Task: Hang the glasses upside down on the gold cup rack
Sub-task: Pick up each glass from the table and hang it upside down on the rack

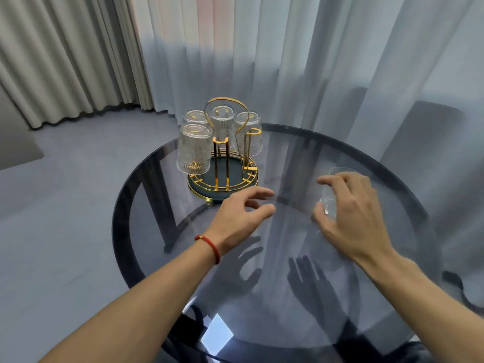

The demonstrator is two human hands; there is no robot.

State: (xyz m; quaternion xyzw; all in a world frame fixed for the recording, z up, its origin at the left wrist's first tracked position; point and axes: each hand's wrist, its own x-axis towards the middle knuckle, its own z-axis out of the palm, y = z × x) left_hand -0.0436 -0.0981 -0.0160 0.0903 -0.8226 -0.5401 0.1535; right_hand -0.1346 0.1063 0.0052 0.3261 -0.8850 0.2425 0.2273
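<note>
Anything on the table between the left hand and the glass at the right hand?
Head view: nothing. Between the left hand and the glass under the right hand lies only bare smoked-glass tabletop.

- A gold cup rack (222, 176) stands on a round smoked-glass tabletop (262, 297), near its far left edge.
- Four glasses hang upside down on the rack; the nearest hung glass (194, 148) is at the front left.
- Two front pegs (222, 142) stand bare.
- The right hand (351, 216) curls its grip around a loose glass (330, 199) at the right of the tabletop.
- The left hand (242, 218), empty with fingers spread, hovers just in front of the rack's base; a red bracelet (209, 246) circles its wrist.
- Sheer curtains (301, 61) hang behind.
</note>
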